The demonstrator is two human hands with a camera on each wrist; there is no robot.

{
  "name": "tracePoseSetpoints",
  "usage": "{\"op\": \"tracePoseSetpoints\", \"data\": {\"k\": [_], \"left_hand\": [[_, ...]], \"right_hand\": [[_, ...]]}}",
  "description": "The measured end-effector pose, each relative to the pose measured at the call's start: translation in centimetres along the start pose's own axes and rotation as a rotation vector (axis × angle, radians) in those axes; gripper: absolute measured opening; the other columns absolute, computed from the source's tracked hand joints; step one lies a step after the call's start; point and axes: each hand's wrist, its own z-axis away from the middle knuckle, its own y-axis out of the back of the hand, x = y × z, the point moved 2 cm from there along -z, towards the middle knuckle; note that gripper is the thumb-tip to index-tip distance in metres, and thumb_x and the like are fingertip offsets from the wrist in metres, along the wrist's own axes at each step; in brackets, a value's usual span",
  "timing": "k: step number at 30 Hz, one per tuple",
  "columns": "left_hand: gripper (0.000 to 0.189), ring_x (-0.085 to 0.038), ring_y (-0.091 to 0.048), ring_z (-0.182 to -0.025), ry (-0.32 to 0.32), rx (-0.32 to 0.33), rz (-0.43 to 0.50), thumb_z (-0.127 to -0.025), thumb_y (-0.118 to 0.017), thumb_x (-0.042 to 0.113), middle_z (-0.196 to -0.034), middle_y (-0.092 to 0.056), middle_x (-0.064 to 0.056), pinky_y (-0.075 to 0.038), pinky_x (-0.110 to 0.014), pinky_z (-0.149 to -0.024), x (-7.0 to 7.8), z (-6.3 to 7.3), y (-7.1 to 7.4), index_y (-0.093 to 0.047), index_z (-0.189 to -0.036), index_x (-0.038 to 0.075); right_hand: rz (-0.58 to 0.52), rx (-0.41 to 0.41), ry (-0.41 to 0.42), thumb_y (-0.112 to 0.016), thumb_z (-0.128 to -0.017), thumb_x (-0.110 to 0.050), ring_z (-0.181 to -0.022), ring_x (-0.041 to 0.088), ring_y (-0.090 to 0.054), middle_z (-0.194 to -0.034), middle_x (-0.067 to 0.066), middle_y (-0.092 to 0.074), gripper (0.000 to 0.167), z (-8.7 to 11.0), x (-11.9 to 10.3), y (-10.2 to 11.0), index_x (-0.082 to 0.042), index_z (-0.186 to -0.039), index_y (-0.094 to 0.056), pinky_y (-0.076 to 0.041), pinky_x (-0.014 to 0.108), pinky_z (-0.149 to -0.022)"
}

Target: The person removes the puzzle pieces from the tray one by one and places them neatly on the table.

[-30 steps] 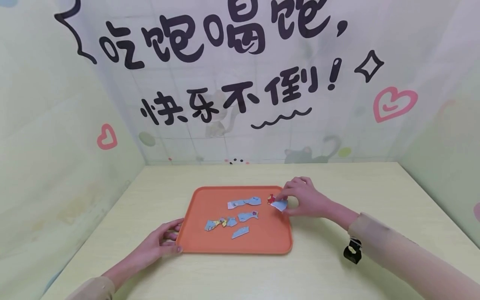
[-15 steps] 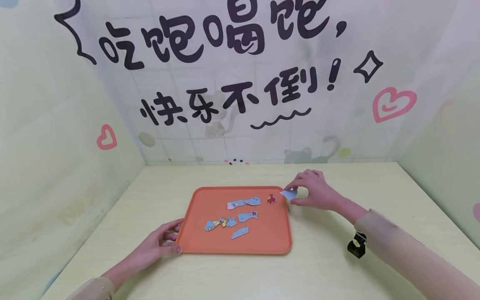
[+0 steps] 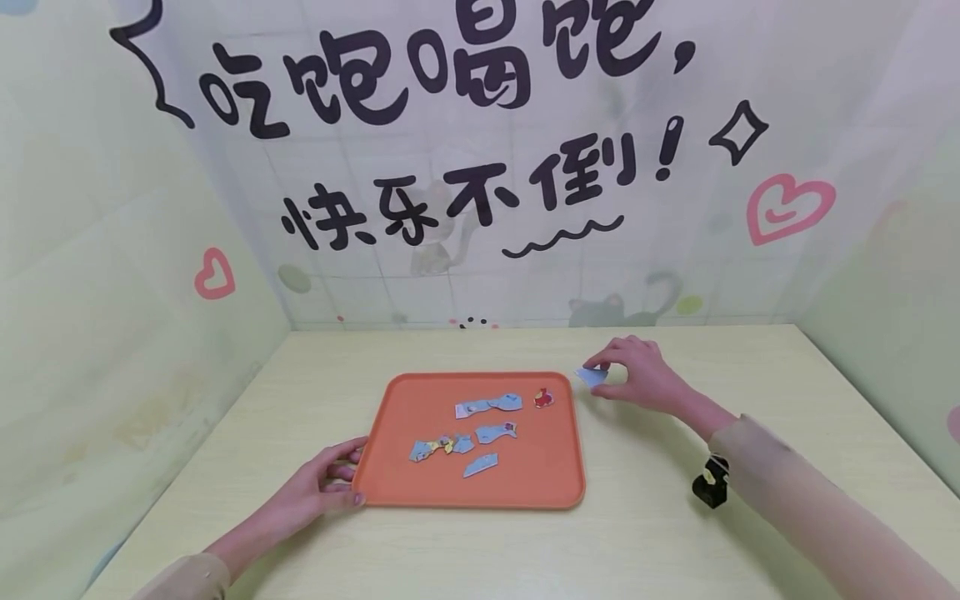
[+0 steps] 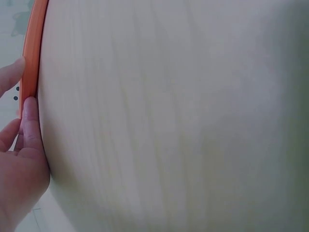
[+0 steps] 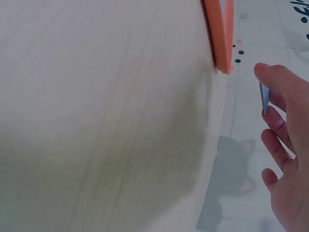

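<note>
A light blue puzzle piece [image 3: 591, 377] is pinched between the thumb and fingers of my right hand [image 3: 647, 375], just outside the far right corner of the orange tray [image 3: 412, 404]. From the right wrist camera the piece [image 5: 264, 99] shows edge-on, held off the table. My left hand [image 3: 318, 482] grips the tray's left edge near its front corner; its thumb and a finger touch the rim [image 4: 34, 53] in the left wrist view. On the tray lie a red piece [image 3: 543, 398], a long blue strip [image 3: 487, 406], a blue-and-yellow cluster [image 3: 441, 447] and two blue pieces [image 3: 497, 432].
The tray rests on a pale wooden table [image 3: 465, 550]. A printed wall cloth [image 3: 517, 292] with large lettering stands behind it, and more cloth closes off both sides. A black device [image 3: 711, 482] hangs at my right wrist.
My right hand has lifted the light blue piece from beside the red piece and carried it right and away, past the tray's rim. The left hand and tray stay put.
</note>
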Motion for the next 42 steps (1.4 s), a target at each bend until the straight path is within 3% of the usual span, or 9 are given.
{"op": "tracePoseSetpoints", "data": {"k": [5, 9, 23, 33, 42], "left_hand": [[0.085, -0.008, -0.056, -0.102, 0.007, 0.002, 0.001, -0.08, -0.08, 0.016, -0.138, -0.046, -0.023, -0.052, -0.018, -0.087, 0.1, -0.1, 0.0, -0.035, -0.151, 0.003], [0.085, -0.009, -0.056, -0.103, 0.013, 0.002, 0.001, -0.08, -0.08, 0.016, -0.138, -0.046, -0.022, -0.052, -0.018, -0.087, 0.1, -0.1, 0.0, -0.035, -0.151, 0.004], [0.086, -0.008, -0.055, -0.102, 0.01, -0.002, 0.013, -0.08, -0.08, 0.015, -0.138, -0.045, -0.023, -0.052, -0.017, -0.086, -0.1, -0.1, 0.0, -0.035, -0.151, 0.003], [0.085, -0.009, -0.055, -0.103, 0.014, 0.002, 0.006, -0.081, -0.08, 0.016, -0.138, -0.045, -0.022, -0.052, -0.018, -0.086, 0.0, 0.0, 0.0, -0.035, -0.152, 0.004], [0.083, -0.005, -0.054, -0.1, -0.009, -0.023, 0.028, -0.083, -0.077, 0.015, -0.138, -0.043, -0.024, -0.052, -0.017, -0.085, -0.2, 0.0, 0.0, -0.032, -0.152, 0.001]], "right_hand": [[-0.074, -0.013, -0.016, -0.083, -0.078, -0.02, -0.093, 0.027, -0.063, -0.097, 0.004, -0.067, 0.032, -0.1, 0.7, -0.2, -0.012, -0.108, -0.076, -0.049, 0.046, -0.084], [-0.107, -0.025, -0.035, -0.083, -0.078, -0.018, -0.089, 0.023, -0.063, -0.095, 0.005, -0.065, 0.032, -0.1, 1.3, -0.5, -0.009, -0.108, -0.075, -0.053, 0.045, -0.083], [-0.122, -0.141, -0.15, -0.08, -0.081, -0.019, -0.089, 0.018, -0.058, -0.098, 0.005, -0.064, 0.036, -0.4, 2.3, -1.7, -0.009, -0.115, -0.073, -0.047, 0.029, -0.078], [-0.121, -0.171, -0.141, -0.081, -0.08, -0.019, -0.085, 0.018, -0.054, -0.093, 0.006, -0.062, 0.036, -0.2, 2.5, -2.0, -0.008, -0.113, -0.073, -0.044, 0.026, -0.074], [-0.223, -0.198, -0.173, -0.08, -0.083, -0.021, -0.085, 0.017, -0.049, -0.096, 0.009, -0.061, 0.037, 0.0, 3.5, -2.5, -0.008, -0.116, -0.073, -0.04, 0.024, -0.073]]}}
